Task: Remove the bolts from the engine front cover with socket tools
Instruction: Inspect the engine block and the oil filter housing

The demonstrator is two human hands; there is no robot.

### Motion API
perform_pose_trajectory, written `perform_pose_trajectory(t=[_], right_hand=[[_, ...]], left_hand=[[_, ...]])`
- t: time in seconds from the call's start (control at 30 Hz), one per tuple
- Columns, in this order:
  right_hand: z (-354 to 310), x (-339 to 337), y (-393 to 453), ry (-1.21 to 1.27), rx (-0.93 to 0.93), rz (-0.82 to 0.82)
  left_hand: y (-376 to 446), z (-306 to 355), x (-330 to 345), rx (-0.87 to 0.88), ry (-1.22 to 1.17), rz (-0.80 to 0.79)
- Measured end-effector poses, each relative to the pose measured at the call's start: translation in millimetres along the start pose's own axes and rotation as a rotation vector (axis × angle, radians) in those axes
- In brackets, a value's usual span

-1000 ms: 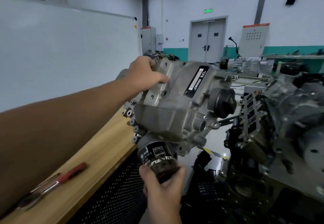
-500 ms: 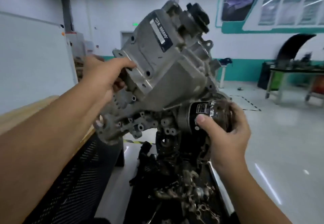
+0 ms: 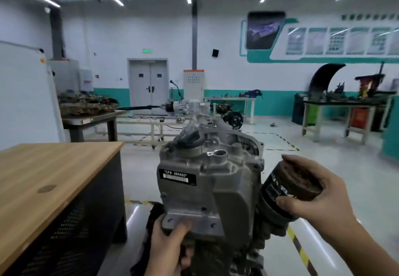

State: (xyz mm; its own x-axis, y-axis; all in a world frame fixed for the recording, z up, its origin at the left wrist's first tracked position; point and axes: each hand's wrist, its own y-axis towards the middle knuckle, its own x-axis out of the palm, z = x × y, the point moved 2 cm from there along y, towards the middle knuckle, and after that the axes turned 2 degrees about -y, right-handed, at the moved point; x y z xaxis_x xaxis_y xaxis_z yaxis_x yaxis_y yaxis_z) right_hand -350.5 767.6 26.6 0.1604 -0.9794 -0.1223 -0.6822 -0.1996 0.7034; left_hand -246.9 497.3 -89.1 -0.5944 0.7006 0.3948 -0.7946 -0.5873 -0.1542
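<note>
**Trainee:** While the front cover (image 3: 207,180) is off the engine and carried between both hands, how does it handle?

**Instructor:** Judged from its cast metal body, it is rigid and probably heavy, with the mass sitting above the left hand (image 3: 167,247). The machined faces look smooth and may be oily, so a slip is the main risk. Flanges and bosses are the sound places to take hold; the filler cap (image 3: 190,138) on top is not.

**Trainee:** What does each hand hold?

**Instructor:** The left hand grips the lower mounting flange, thumb curled over its front face, fingers hidden beneath. The right hand (image 3: 311,200) wraps the oil filter (image 3: 289,187), which projects from the cover's side, thumb below and fingers over the end. Neither hand is slack.

**Trainee:** Where is the wooden bench (image 3: 49,174)?

**Instructor:** Just beyond the left hand, on its outer side. No socket tool is visible near either hand.
</note>
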Motion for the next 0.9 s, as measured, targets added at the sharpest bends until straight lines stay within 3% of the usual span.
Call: perform_pose_trajectory(t=[0.17,0.47,0.67,0.9], right_hand=[[59.2,-6.8,20.4,-0.031,0.048,0.116],[71.2,-6.7,47.6,0.016,-0.011,0.301],[60.9,-0.6,59.9,0.170,0.078,0.375],[95.6,16.7,48.9,0.302,0.217,0.515]], left_hand=[[35.3,-10.9,22.9,0.067,-0.041,0.034],[15.6,-9.6,49.3,0.248,-0.053,0.107],[5.5,-14.0,54.7,0.332,-0.072,0.085],[7.6,-32.8,51.2,0.313,-0.077,0.074]])
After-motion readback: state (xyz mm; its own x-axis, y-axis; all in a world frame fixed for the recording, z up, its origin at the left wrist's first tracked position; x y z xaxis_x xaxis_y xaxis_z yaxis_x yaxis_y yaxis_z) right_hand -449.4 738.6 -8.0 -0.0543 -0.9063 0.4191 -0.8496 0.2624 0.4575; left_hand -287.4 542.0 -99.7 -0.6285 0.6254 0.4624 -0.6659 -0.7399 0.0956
